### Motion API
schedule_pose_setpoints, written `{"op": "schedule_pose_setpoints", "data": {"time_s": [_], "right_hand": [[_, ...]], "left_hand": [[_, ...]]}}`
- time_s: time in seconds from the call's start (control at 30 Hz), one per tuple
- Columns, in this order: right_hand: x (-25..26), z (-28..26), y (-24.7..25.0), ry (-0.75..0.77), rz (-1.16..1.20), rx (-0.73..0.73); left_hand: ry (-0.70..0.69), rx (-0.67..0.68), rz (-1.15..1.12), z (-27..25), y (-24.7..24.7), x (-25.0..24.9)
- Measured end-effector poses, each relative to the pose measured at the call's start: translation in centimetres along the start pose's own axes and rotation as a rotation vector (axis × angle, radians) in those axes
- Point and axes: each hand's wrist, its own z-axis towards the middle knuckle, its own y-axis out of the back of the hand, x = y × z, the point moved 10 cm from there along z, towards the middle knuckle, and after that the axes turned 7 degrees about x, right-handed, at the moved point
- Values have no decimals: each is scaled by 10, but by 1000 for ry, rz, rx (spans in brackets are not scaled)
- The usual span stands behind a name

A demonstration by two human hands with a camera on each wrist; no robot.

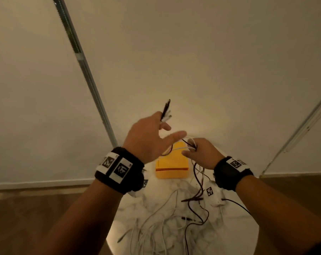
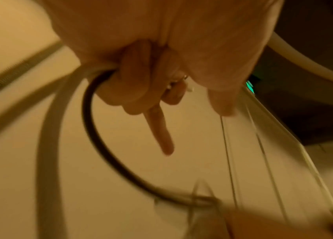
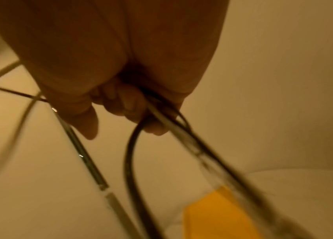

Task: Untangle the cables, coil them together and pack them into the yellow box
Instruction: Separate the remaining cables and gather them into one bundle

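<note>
My left hand [image 1: 156,133] is raised above the table and grips the plug ends [image 1: 166,112] of a dark cable and white cables, with the index finger stretched out. In the left wrist view the curled fingers [image 2: 133,84] hold a dark cable [image 2: 100,145] and a white one [image 2: 49,145]. My right hand [image 1: 200,153] grips the same cables a little further along, over the yellow box [image 1: 171,167]. In the right wrist view its fingers [image 3: 133,110] clamp a dark cable [image 3: 131,153] and pale ones. The rest of the cables [image 1: 174,223] lie tangled on the table.
The round white table [image 1: 239,229] stands near a pale wall, with wooden floor on both sides. A small white device with a marker [image 1: 214,196] and a black lead lies right of the tangle. A metal rail [image 1: 86,74] runs up the wall at left.
</note>
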Motion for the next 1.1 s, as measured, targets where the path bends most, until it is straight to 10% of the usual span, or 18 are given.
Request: {"op": "schedule_pose_setpoints", "data": {"time_s": [0.1, 0.4, 0.7, 0.87, 1.1], "right_hand": [[35, 5, 6, 122, 85, 2], [53, 4, 8, 160, 71, 87], [38, -4, -2, 135, 51, 77], [39, -5, -2, 132, 75, 71], [-12, -11, -4, 54, -35, -87]], "left_hand": [[21, 280, 82, 1, -59, 8], [14, 177, -455, 2, -83, 24], [-137, -62, 60, -1, -46, -1], [-173, 159, 7, -1, -79, 7], [-109, -101, -1043, -1, -33, 10]]}}
